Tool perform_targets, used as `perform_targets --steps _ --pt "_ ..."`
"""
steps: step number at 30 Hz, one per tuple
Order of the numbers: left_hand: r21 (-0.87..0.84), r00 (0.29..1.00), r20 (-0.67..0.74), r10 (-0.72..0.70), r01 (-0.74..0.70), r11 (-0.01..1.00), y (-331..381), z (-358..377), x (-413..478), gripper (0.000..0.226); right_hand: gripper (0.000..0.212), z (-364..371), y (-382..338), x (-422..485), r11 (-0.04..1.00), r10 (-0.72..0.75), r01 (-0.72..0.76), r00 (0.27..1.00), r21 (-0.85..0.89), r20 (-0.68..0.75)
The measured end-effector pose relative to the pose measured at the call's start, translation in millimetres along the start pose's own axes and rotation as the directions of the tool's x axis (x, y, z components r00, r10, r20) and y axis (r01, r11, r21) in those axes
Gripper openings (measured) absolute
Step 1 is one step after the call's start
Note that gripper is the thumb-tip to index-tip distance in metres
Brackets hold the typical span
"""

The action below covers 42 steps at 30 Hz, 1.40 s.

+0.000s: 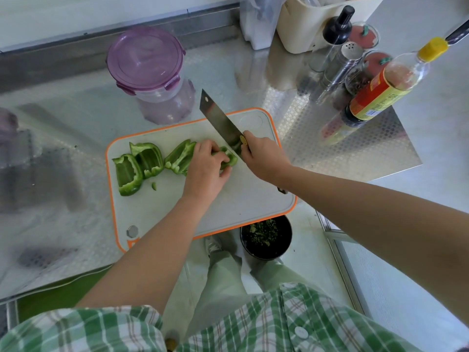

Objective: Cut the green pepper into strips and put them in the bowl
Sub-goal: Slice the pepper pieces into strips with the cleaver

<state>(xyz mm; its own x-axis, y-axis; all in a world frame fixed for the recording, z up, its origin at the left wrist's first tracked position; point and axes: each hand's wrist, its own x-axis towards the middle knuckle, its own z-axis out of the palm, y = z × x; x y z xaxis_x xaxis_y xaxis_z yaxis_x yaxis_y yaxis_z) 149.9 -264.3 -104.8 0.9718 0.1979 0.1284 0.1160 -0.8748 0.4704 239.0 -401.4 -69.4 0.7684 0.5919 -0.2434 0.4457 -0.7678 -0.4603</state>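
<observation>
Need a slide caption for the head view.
Left hand holds a pepper piece on the board; right hand grips the knife beside it.

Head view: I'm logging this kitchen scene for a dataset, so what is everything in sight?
cutting board: 1, white with orange rim, on steel counter
green pepper pieces: 4, green, on board; three loose, one held
knife: 1, steel, over board
lidded tub: 1, clear with purple lid, behind board
black container: 1, black, below board's near edge
sauce bottle: 1, yellow cap, right of board
shaker: 1, steel, far right
left hand: 1, holds a pepper piece
right hand: 1, grips knife
</observation>
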Motion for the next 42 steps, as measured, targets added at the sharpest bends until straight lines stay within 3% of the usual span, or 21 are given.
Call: perform_targets --steps 5,18,21,26,29,42 --pt "-0.008 0.999 -0.019 -0.028 0.027 1.000 0.9 0.0 1.4 0.009 0.012 -3.1 1.0 -6.1 0.995 -0.065 0.070 0.995 -0.071 0.077" --pt "-0.044 0.997 0.058 -0.060 0.063 0.997 -3.2 -3.6 3.4 0.009 0.026 12.8 -12.9 -4.2 0.940 -0.044 0.076 0.994 -0.334 0.102" --pt "-0.051 0.992 0.116 -0.055 0.061 0.997 -7.6 -7.6 0.9 0.011 0.019 19.0 -13.8 -1.5 0.955 -0.010 0.030 0.998 -0.295 0.067" --pt "-0.061 0.983 0.170 -0.073 0.085 0.995 -13.3 -15.0 -1.9 0.015 0.019 18.9 -16.1 11.8 0.994 0.105 -0.105 0.994 0.010 0.004" --pt "-0.062 0.983 0.159 -0.087 0.098 0.993 -15.4 -15.1 -0.6 0.020 0.018 13.8 -17.6 8.3 0.992 0.106 -0.105 0.994 0.074 -0.002" --pt "-0.059 0.981 0.165 -0.106 0.117 0.991 -16.3 -10.5 4.6 0.041 0.014 8.3 -19.3 -14.1 0.991 0.120 -0.123 0.991 -0.048 -0.062"
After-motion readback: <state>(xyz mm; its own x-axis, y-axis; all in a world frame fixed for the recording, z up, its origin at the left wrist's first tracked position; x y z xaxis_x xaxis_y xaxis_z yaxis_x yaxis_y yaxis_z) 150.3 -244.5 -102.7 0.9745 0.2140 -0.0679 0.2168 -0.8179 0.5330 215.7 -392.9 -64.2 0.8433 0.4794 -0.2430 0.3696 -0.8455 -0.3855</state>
